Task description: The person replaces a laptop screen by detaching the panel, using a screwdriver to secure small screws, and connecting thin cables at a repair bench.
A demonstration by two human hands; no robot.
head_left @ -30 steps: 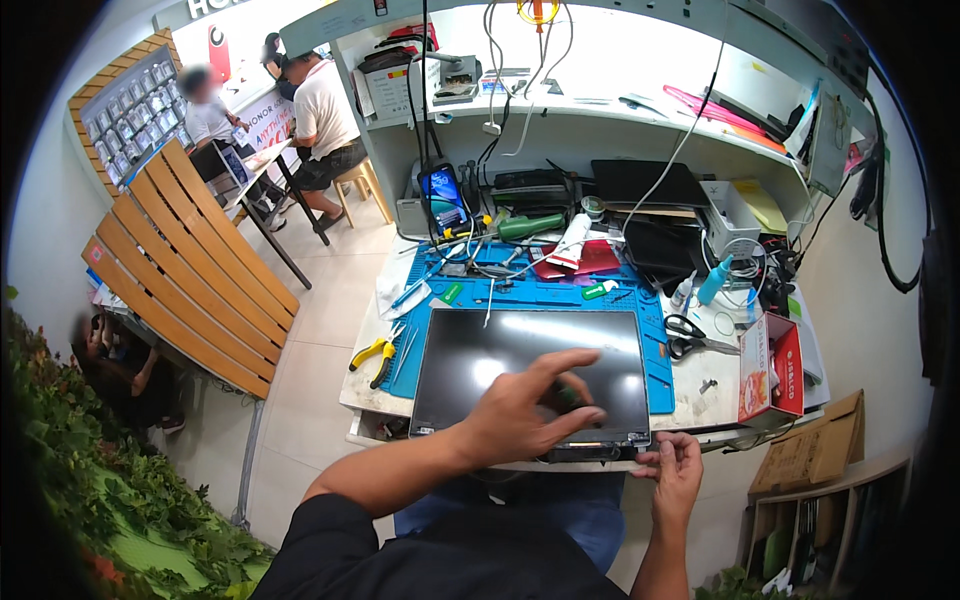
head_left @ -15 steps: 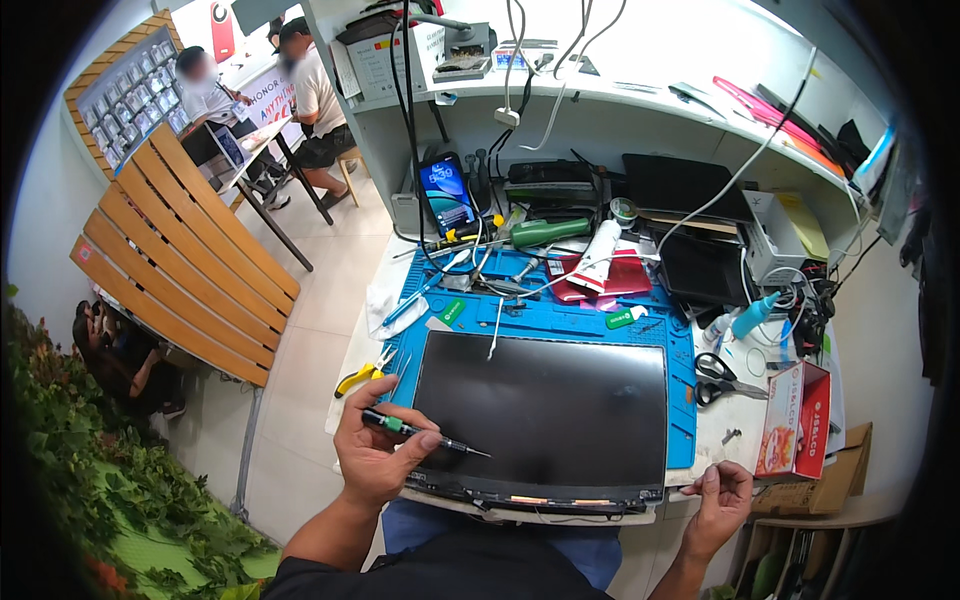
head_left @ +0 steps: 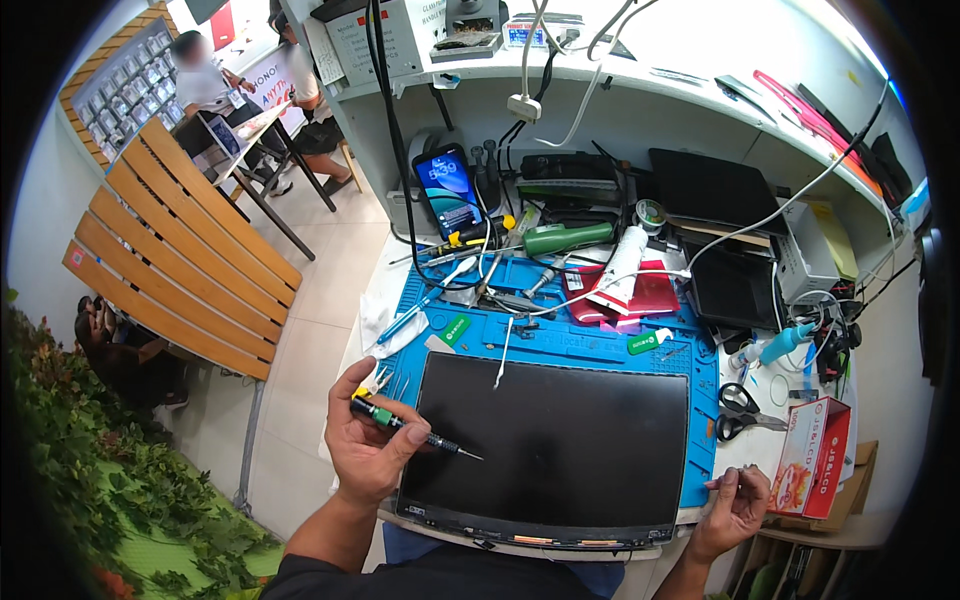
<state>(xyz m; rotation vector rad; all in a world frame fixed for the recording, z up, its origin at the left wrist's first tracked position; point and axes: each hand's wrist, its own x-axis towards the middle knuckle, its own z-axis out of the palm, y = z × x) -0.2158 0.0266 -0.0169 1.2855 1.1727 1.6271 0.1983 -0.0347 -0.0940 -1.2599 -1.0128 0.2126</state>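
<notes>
The left hand (head_left: 368,450) is clamping a screwdriver (head_left: 437,441) above the dark screen panel (head_left: 560,440), which is lying over the blue mat (head_left: 575,345); the right hand (head_left: 733,512) is hovering near the mat's corner, fingers curling, whether gripping anything being impossible to tell

I hold a slim screwdriver (head_left: 437,440) in my left hand (head_left: 370,450), its dark handle banded in green, its thin metal shaft slanting down and to my right so the point hangs over the screen's left half, though I can't tell whether it touches. The screen panel (head_left: 550,440) lies flat before me, face up, a wide, dark, glossy rectangle partly on the blue mat (head_left: 703,410), its long near edge toward my body. Along that edge I see a narrow exposed strip with copper-coloured patches.
</notes>
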